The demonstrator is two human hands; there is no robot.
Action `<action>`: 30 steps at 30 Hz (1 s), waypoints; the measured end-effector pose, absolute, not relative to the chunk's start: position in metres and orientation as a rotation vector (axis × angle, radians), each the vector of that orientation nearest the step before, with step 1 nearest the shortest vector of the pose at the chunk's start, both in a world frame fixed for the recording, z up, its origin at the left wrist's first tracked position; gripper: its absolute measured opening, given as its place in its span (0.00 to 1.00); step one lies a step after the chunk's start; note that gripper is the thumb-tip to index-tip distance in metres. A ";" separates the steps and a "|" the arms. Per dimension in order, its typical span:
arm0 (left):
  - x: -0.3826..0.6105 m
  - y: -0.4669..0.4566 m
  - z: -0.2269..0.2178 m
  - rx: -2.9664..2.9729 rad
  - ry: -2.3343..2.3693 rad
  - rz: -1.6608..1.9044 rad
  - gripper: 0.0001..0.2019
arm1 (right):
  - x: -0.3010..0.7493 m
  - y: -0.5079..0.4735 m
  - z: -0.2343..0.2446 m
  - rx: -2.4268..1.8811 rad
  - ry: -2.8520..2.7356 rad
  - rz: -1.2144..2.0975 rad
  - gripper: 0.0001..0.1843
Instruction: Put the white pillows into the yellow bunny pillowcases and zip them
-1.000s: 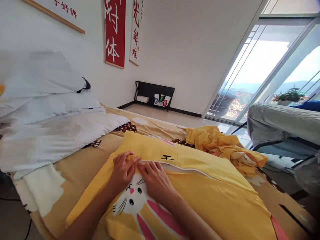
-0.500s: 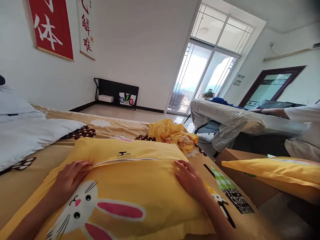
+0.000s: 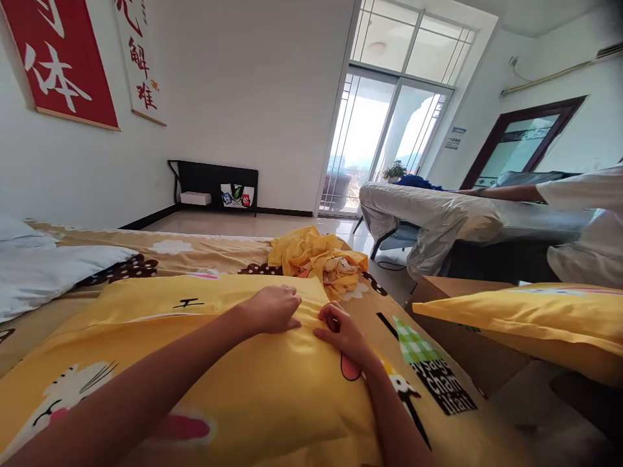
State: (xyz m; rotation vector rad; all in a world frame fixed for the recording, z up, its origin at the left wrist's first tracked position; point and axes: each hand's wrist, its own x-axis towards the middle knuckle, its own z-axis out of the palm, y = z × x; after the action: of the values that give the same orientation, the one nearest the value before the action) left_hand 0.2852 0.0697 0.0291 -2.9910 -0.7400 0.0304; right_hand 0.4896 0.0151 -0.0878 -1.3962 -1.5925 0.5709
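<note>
A yellow pillow with a rabbit print [image 3: 233, 383] lies on the bed in front of me. Both hands sit at its far right end, near the end of the opening along its top. My left hand [image 3: 273, 309] is curled, knuckles up, pressing on the pillowcase edge. My right hand [image 3: 339, 329] is beside it, fingers bent and pinching the yellow fabric at the corner.
A crumpled yellow cloth [image 3: 318, 257] lies further back on the patterned bed sheet [image 3: 413, 370]. White pillows [image 3: 43, 269] are at the left. Another yellow pillow [image 3: 525, 318] rests on a cardboard box [image 3: 462, 344] at the right. A person's arm [image 3: 506, 192] reaches over a grey-covered couch [image 3: 438, 220].
My left hand crossed from the left end of the pillow opening to the right end, beside my right hand. My view turned a little further right.
</note>
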 end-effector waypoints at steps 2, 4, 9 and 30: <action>0.304 0.080 0.014 -3.033 -0.778 0.054 0.14 | 0.491 0.009 -0.089 -1.417 -1.607 0.520 0.17; 0.310 0.087 -0.002 -3.072 -0.778 -0.025 0.12 | 0.490 0.006 -0.088 -1.464 -1.643 0.482 0.13; 0.310 0.081 -0.026 -3.093 -0.556 -0.215 0.02 | 0.480 0.001 -0.089 -1.547 -1.778 0.293 0.12; 0.297 0.036 -0.072 -2.668 -0.085 -0.781 0.08 | 0.499 -0.031 -0.069 -1.574 -1.458 0.557 0.20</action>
State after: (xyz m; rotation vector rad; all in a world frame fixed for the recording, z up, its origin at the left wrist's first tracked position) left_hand 0.2972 0.0356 -0.0724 -2.6684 -0.0851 -0.7806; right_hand 0.4989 -0.0308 -0.0693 -1.5744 -1.4580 0.5568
